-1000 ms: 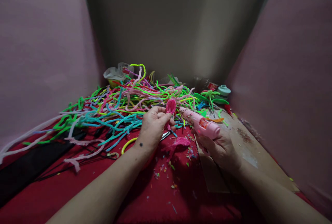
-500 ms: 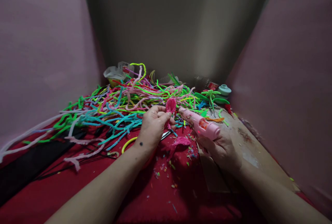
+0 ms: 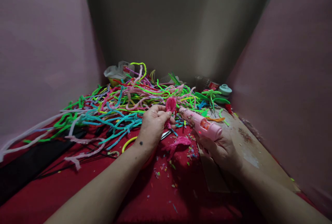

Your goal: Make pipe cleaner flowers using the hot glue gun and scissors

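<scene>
Hardly anything has shifted: left hand [image 3: 153,125] pinches the pink petal [image 3: 171,105] upright so the right hand's [image 3: 220,146] gripped glue gun [image 3: 201,124] nozzle meets it

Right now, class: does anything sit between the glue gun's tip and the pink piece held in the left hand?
Nothing visible. The glue gun in the right hand points straight at the pink piece pinched by the left hand; only a small open gap lies between them.

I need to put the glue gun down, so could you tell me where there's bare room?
Free: the cardboard sheet beyond the right hand, and the red cloth near the left forearm. Crowded: the pipe-cleaner pile behind the left hand; scraps between hands.
</scene>
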Demonstrator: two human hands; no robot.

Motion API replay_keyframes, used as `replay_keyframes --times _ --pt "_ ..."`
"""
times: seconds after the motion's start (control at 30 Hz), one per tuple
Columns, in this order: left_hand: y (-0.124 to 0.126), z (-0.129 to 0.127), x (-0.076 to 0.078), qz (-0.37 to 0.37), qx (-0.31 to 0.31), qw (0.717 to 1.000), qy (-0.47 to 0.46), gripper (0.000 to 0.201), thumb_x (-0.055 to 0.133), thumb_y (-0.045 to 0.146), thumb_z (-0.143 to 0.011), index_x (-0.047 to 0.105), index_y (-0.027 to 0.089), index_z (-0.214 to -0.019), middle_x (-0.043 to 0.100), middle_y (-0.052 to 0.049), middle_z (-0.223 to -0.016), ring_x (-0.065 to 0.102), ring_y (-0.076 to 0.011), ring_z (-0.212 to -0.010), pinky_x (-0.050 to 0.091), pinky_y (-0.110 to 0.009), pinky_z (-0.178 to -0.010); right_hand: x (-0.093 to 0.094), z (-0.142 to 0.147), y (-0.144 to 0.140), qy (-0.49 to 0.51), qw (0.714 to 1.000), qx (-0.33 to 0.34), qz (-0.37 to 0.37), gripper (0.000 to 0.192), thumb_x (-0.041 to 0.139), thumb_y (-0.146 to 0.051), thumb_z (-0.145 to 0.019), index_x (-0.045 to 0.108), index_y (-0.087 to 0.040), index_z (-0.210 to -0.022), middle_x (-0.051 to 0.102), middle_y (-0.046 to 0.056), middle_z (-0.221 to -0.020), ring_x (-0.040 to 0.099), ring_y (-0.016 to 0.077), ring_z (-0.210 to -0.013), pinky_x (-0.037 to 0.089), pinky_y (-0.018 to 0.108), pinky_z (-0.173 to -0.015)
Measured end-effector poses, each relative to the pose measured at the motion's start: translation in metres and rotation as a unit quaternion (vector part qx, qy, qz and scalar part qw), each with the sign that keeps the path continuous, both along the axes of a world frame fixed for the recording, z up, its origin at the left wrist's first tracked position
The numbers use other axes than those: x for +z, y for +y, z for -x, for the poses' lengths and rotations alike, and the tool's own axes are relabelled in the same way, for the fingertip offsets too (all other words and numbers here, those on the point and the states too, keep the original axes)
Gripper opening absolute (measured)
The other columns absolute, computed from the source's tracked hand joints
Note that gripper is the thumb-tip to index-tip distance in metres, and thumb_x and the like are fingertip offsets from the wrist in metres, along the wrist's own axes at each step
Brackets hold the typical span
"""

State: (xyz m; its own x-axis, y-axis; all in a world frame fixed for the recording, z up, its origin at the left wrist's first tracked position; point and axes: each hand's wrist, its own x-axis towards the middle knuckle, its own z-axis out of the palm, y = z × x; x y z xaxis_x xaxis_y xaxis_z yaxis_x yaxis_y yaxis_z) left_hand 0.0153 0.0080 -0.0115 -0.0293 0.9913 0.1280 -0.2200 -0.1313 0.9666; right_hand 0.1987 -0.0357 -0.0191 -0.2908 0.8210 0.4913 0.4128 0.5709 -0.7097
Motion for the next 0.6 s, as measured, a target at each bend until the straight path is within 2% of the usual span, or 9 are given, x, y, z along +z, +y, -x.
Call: replay_keyframes --times 0.1,0.37,0.6 --pt "-0.0007 0.0002 0.0003 0.007 0.002 1.0 0.001 0.014 0.061 0.02 -0.072 0.049 0.016 -0.078 0.063 0.003 -0.053 0.057 -0.0105 -0.044 0.046 -0.023 -0.052 0.0022 0.0011 -0.0005 0.009 1.0 0.024 0.017 0.043 0.043 -0.047 -0.09 0.058 -0.023 -0.122 0.07 0.008 -0.085 0.065 0.024 -0.082 0.054 0.032 -0.059" --pt "-0.0008 -0.0002 0.0004 0.015 -0.002 1.0 -0.005 0.016 0.062 0.022 -0.071 0.049 0.016 -0.079 0.064 0.002 -0.053 0.056 -0.0102 -0.043 0.045 -0.021 -0.049 -0.0039 -0.002 0.0 0.025 0.999 0.014 0.035 0.043 0.044 -0.05 -0.088 0.059 -0.024 -0.119 0.069 0.006 -0.078 0.066 0.0238 -0.076 0.053 0.033 -0.058" --pt "-0.0022 -0.0005 0.0018 0.012 0.001 1.0 -0.008 0.014 0.061 0.021 -0.072 0.049 0.016 -0.078 0.063 0.003 -0.053 0.056 -0.01 -0.043 0.045 -0.022 -0.049 0.0038 0.0017 -0.0018 0.026 0.998 0.027 0.04 0.042 0.043 -0.051 -0.088 0.062 -0.022 -0.112 0.067 0.007 -0.072 0.064 0.0227 -0.072 0.052 0.033 -0.057"
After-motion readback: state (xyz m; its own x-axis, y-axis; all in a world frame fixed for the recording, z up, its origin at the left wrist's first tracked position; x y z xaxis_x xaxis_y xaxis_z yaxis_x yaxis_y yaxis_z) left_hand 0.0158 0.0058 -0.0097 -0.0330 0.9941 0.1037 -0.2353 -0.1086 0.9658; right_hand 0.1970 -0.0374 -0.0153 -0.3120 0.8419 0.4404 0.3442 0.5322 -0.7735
